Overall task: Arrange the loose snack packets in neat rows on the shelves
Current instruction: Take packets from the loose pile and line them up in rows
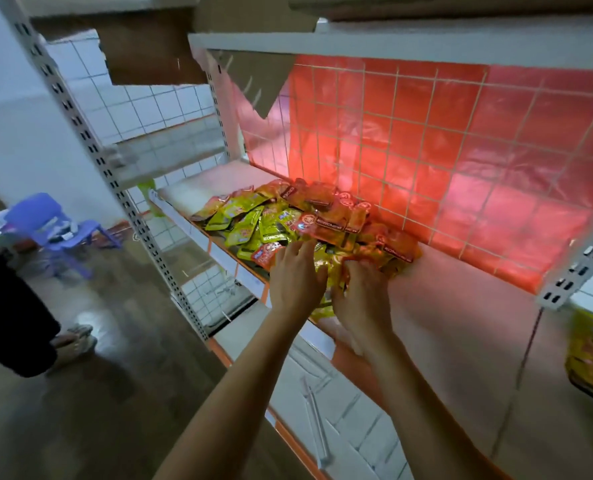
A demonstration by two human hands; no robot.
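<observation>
Single wide-angle view from the person's head, tilted forward and down; faces the shelf [461, 323] obliquely from its front left corner, close in; snack packets [288, 220] lie mid-frame; floor [115, 375] fills the lower left.

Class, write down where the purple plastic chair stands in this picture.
In the head view the purple plastic chair stands on the floor at the left, behind the white perforated shelf upright, near the dark-clothed person at the left edge.
</observation>
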